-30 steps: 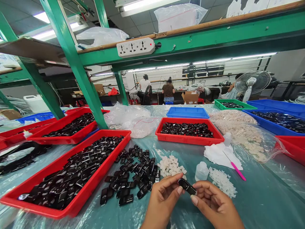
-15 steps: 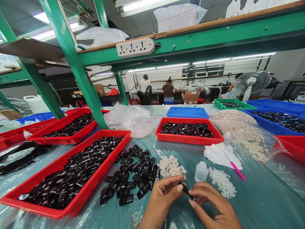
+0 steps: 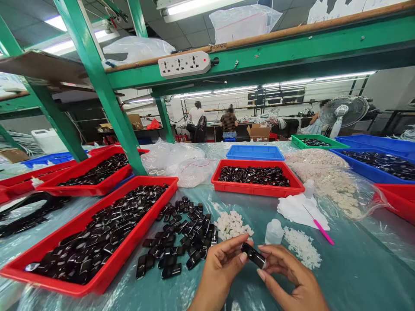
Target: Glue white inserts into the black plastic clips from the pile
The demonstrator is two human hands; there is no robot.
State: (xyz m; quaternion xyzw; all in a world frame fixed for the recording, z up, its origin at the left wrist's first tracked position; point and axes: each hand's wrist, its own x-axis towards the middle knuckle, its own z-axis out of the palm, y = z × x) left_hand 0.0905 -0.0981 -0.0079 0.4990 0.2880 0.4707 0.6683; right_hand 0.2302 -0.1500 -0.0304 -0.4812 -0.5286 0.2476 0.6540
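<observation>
One black piece, small, glossy, oblong, held aslant above the table between two bare hands. Left hand: thumb and forefinger pinched on the piece's upper end. Right hand: fingers curled, thumb and fingertips closed about its lower end. Left of the hands: a loose heap of black pieces, beside a long red tray filled with the like. Just beyond the hands: a pile of whitish blocks and a translucent bottle, upright. To the right: small white bits; a pink-handled tool, its thin shaft across a white cloth.
</observation>
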